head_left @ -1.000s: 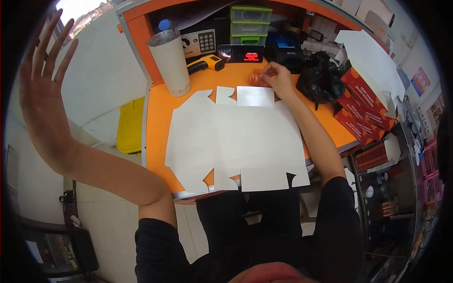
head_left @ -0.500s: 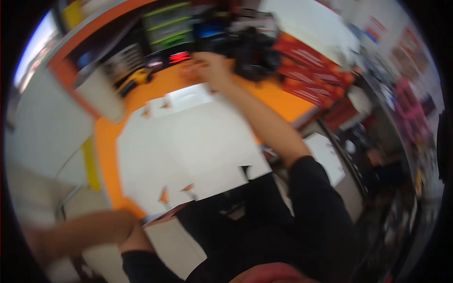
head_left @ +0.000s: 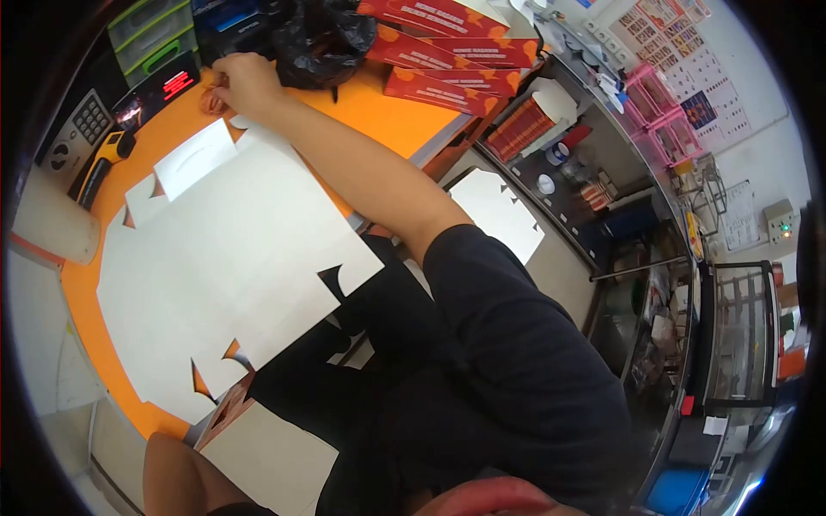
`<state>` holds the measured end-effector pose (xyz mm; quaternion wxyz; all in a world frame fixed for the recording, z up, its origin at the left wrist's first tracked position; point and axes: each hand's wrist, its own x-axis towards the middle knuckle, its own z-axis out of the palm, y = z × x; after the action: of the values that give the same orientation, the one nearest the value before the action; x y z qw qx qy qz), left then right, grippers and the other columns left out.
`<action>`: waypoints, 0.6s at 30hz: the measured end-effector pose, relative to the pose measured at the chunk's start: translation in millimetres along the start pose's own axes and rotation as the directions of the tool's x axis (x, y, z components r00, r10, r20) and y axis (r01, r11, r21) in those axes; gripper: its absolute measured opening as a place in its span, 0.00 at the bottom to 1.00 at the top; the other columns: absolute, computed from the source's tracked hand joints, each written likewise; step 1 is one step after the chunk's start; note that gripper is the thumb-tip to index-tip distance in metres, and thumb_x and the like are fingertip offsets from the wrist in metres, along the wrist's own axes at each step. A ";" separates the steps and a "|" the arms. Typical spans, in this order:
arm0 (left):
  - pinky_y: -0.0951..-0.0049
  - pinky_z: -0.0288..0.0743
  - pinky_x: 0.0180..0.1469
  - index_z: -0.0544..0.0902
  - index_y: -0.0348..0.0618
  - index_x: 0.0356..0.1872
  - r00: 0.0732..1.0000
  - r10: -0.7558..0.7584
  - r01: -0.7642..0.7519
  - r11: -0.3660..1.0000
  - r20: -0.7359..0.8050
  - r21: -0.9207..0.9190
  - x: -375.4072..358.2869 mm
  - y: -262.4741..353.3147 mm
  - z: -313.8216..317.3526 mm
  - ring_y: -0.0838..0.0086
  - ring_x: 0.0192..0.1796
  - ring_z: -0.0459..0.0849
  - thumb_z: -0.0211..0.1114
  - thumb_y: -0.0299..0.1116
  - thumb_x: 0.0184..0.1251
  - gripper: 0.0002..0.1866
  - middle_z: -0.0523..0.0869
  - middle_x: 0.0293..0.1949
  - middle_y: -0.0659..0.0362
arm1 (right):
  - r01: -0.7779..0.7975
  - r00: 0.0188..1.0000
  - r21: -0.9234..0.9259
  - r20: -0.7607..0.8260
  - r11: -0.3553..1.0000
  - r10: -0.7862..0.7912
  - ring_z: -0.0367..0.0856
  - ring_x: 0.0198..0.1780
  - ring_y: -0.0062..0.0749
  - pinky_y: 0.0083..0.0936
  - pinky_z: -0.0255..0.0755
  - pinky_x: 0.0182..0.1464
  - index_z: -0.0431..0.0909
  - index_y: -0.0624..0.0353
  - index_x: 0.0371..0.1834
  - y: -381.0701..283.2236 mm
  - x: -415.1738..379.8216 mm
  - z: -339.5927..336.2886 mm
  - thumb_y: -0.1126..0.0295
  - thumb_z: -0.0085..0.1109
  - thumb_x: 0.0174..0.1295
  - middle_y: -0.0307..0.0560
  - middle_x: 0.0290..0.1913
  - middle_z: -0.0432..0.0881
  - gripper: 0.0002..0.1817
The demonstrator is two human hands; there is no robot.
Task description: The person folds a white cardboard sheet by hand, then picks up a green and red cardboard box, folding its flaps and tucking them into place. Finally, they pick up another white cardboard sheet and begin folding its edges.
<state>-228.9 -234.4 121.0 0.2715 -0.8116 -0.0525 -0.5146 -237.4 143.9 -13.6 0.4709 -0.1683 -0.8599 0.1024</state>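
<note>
At the far side of the orange table [head_left: 366,112], my right hand [head_left: 245,82] is closed, its fingertips pinching at a small bundle of orange-red rubber bands [head_left: 212,101]. A large flat white cardboard sheet [head_left: 224,258] with notched edges lies below that arm, overhanging the near table edge. Under its far edge, a small white card [head_left: 194,159] pokes out. My left hand is out of view; only the bent left arm shows at the bottom left.
A black plastic bag [head_left: 320,43] and stacked red printed boxes [head_left: 447,56] stand along the back. To the left are a lit red display [head_left: 159,90], green-trimmed drawers [head_left: 155,39] and a yellow-black tool [head_left: 103,163]. Another white cut sheet [head_left: 495,211] lies to the right.
My view has swung to the right, so the table and sheet sit further left. The right hand stays by the rubber bands. My left forearm has mostly left the view.
</note>
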 end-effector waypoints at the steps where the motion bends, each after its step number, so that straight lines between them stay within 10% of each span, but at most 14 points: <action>1: 0.59 0.54 0.66 0.63 0.53 0.62 1.000 0.004 -0.004 1.000 -0.002 -0.005 0.0 2.0 -1.4 0.66 0.65 0.61 0.41 0.51 0.67 0.26 0.64 0.62 0.54 | -0.015 1.000 -0.014 0.017 1.000 0.015 0.79 0.32 0.41 0.33 0.72 0.35 0.79 0.56 0.21 0.9 0.8 0.4 0.69 0.67 0.36 0.45 0.26 0.80 0.08; 12: 0.62 0.53 0.67 0.61 0.54 0.63 1.000 0.000 0.000 1.000 0.015 0.004 12.1 25.1 -21.0 0.69 0.66 0.59 0.42 0.49 0.68 0.25 0.62 0.64 0.56 | -0.076 0.977 0.285 0.211 0.955 0.015 0.81 0.39 0.40 0.31 0.72 0.42 0.72 0.57 0.28 -10.7 -6.1 -3.5 0.71 0.68 0.41 0.43 0.32 0.81 0.13; 18: 0.64 0.53 0.67 0.60 0.55 0.64 1.000 0.006 -0.007 1.000 0.029 0.008 21.5 34.1 -30.2 0.70 0.67 0.58 0.43 0.48 0.68 0.25 0.61 0.65 0.58 | -0.075 0.975 0.116 0.215 0.990 0.049 0.82 0.37 0.37 0.27 0.75 0.38 0.70 0.53 0.42 -13.4 -6.5 -3.5 0.71 0.69 0.43 0.44 0.35 0.81 0.23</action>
<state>-230.9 -282.5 136.2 0.2757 -0.8180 -0.0559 -0.5017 -233.8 129.2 -12.3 0.3829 -0.1536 -0.8915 0.1875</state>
